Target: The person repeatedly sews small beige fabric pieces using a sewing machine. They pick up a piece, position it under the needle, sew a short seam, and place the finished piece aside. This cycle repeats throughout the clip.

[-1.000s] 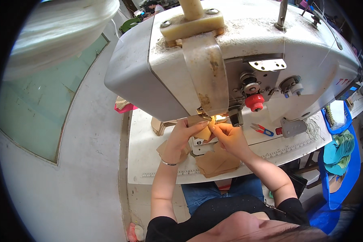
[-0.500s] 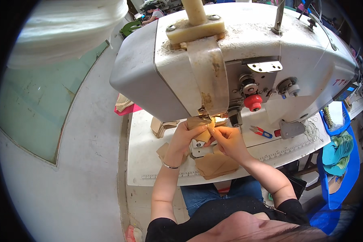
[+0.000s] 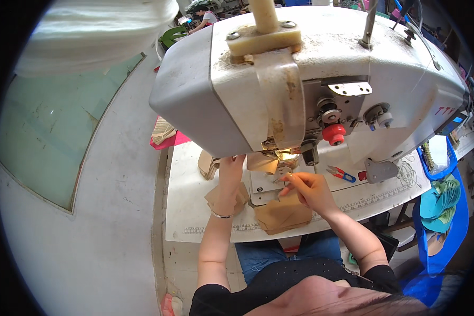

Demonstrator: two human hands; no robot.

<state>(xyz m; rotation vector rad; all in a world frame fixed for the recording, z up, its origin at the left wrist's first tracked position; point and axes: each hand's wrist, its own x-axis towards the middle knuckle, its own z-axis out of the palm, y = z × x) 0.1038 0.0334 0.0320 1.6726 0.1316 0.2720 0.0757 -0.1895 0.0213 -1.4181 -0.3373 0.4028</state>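
Tan piece (image 3: 262, 164) under the sewing machine's (image 3: 189, 97) needle area.
Our left hand (image 3: 234, 167), partly hidden, lies just left of it, grip unclear; our right hand (image 3: 315, 191) hovers loosely open, apparently empty, with bare tabletop (image 3: 348, 190) rightward.

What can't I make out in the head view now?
All in the head view:
Left hand: fingers partly hidden by the sewing machine.
Tan piece: far edge hidden under the same machine.
Right hand: too small to tell whether it pinches anything.
White bundle: cut off by the top edge.
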